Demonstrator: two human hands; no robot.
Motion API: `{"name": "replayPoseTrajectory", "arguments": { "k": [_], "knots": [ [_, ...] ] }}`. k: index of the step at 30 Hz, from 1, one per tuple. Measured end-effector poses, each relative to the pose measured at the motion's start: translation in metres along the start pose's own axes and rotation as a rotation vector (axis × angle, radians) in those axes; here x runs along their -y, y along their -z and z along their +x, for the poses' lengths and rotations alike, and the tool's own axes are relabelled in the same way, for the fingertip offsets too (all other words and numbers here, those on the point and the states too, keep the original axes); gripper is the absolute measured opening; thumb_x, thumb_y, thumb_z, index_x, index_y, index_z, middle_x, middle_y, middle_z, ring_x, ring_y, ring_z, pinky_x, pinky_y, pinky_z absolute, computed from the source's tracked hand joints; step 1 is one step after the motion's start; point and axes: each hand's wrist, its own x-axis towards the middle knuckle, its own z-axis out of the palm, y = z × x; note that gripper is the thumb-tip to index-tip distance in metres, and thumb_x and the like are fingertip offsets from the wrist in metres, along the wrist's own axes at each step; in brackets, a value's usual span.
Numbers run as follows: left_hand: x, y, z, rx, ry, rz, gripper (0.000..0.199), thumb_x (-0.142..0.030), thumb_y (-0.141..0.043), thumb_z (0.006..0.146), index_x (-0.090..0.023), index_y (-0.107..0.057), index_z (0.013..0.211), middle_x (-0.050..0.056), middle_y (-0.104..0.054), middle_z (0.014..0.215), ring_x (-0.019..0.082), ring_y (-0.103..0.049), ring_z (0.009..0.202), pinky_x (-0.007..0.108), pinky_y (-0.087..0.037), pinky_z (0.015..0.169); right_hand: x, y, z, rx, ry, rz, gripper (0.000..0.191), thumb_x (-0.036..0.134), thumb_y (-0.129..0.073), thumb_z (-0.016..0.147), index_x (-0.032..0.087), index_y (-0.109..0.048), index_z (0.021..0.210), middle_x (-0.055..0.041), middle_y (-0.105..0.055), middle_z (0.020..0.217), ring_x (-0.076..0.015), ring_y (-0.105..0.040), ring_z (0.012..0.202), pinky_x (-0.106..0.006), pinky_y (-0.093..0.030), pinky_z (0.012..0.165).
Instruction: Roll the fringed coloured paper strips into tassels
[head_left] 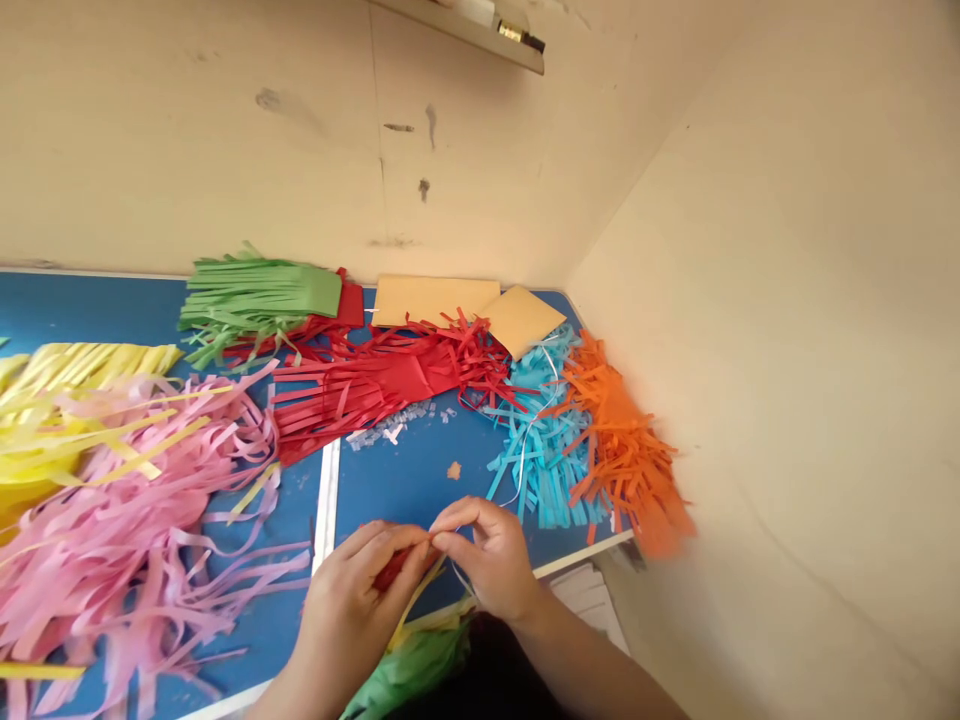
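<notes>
Leftmost on my feed, pink paper fringe [127, 530] lies over yellow paper fringe [75, 370] on the counter [405, 490]. Green fringe [255, 300] and red fringe [360, 385] are cut too. My left hand [349, 610] and right hand [487, 560] pinch a red paper scrap [391, 570] narrowly above the near edge. Tan card sheets [457, 310] at the back edge look uncut; blue fringe [536, 440] and orange fringe [622, 450] fill the right side.

The surface [420, 480] meets a wall [225, 150] behind and another wall [765, 350] on the right; fringed paper bunches [360, 390] curve along it from left to back to right; flat card sheets [431, 300] lie behind them against the wall; plastic scraps [386, 428] lie just before the middle bunch; the left hand [352, 610] and right hand [487, 560] meet near the surface's near edge, paper strips [397, 570] pinched between them.
</notes>
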Motion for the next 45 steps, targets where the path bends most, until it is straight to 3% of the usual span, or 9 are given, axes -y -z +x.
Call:
{"name": "replayPoseTrajectory", "arguments": {
  "k": [6,19,22,25,27,31,34,38,45],
  "knots": [
    [0.002,-0.005,-0.001,-0.014,0.072,-0.041,0.021,-0.041,-0.059,0.090,-0.024,-0.069,0.085,0.000,-0.074,0.074,0.013,-0.069,0.063,0.020,-0.054,0.058,0.003,0.000,0.001,0.007,0.030,-0.030,0.002,0.023,-0.067,0.084,0.021,-0.067,0.083,-0.0030,-0.071,0.085,-0.0167,-0.067,0.081,-0.029,-0.053,0.079],
    [0.010,0.009,0.001,-0.015,-0.067,-0.011,0.017,-0.036,-0.060,0.091,-0.026,-0.072,0.085,-0.002,-0.075,0.075,0.013,-0.071,0.067,0.021,-0.056,0.068,0.010,0.005,0.001,0.050,0.018,-0.198,0.005,0.019,-0.069,0.081,0.022,-0.068,0.085,-0.0018,-0.073,0.084,-0.0169,-0.067,0.082,-0.030,-0.052,0.083],
    [0.012,0.010,0.001,-0.017,-0.116,-0.026,0.016,-0.031,-0.059,0.092,-0.027,-0.072,0.084,-0.004,-0.075,0.075,0.012,-0.071,0.071,0.023,-0.056,0.075,0.009,0.004,0.000,0.060,-0.032,-0.094,0.022,0.022,-0.074,0.079,0.022,-0.067,0.099,-0.0012,-0.075,0.088,-0.0171,-0.070,0.083,-0.029,-0.053,0.082],
    [0.014,0.008,0.001,-0.023,-0.077,-0.020,0.015,-0.037,-0.062,0.090,-0.026,-0.072,0.087,-0.001,-0.076,0.078,0.015,-0.072,0.074,0.024,-0.056,0.070,0.010,0.006,0.000,0.095,-0.061,-0.087,0.014,0.028,-0.075,0.081,0.022,-0.070,0.093,-0.0015,-0.076,0.087,-0.0175,-0.071,0.081,-0.029,-0.053,0.081],
    [0.014,0.007,0.001,-0.017,-0.073,-0.010,0.018,-0.042,-0.064,0.087,-0.026,-0.072,0.089,0.000,-0.076,0.080,0.016,-0.071,0.075,0.026,-0.056,0.070,0.012,0.008,0.001,0.094,-0.010,-0.192,0.007,0.030,-0.073,0.085,0.023,-0.073,0.082,-0.0010,-0.076,0.083,-0.0169,-0.070,0.078,-0.029,-0.051,0.080],
    [0.014,0.006,0.004,0.019,-0.111,0.020,0.015,-0.037,-0.061,0.089,-0.027,-0.071,0.082,-0.003,-0.075,0.075,0.015,-0.069,0.070,0.030,-0.053,0.075,0.015,0.009,0.002,0.052,0.127,-0.271,0.008,0.030,-0.071,0.088,0.025,-0.075,0.082,0.0004,-0.077,0.081,-0.0159,-0.069,0.074,-0.030,-0.048,0.080],
    [0.013,0.006,0.005,-0.034,-0.165,0.047,0.008,-0.032,-0.064,0.088,-0.027,-0.070,0.088,-0.002,-0.076,0.082,0.015,-0.070,0.076,0.030,-0.051,0.076,0.016,0.008,0.002,0.035,0.153,-0.307,0.006,0.028,-0.071,0.088,0.026,-0.075,0.084,0.0007,-0.077,0.081,-0.0163,-0.070,0.074,-0.031,-0.047,0.080],
    [0.013,0.002,0.001,-0.055,-0.291,0.093,0.012,-0.022,-0.059,0.091,-0.029,-0.069,0.092,-0.005,-0.077,0.085,0.014,-0.071,0.077,0.035,-0.042,0.094,0.019,0.006,0.000,0.023,0.213,-0.352,0.008,0.022,-0.068,0.089,0.026,-0.075,0.089,0.0003,-0.077,0.084,-0.0164,-0.070,0.076,-0.031,-0.047,0.080],
    [0.015,-0.006,-0.003,-0.081,-0.280,0.061,0.014,-0.017,-0.063,0.086,-0.028,-0.068,0.093,-0.004,-0.077,0.084,0.016,-0.072,0.079,0.040,-0.041,0.100,0.023,0.005,-0.002,-0.017,0.233,-0.416,0.009,0.021,-0.066,0.090,0.026,-0.074,0.088,0.0001,-0.077,0.082,-0.0162,-0.070,0.073,-0.032,-0.047,0.078]
  ]
}}
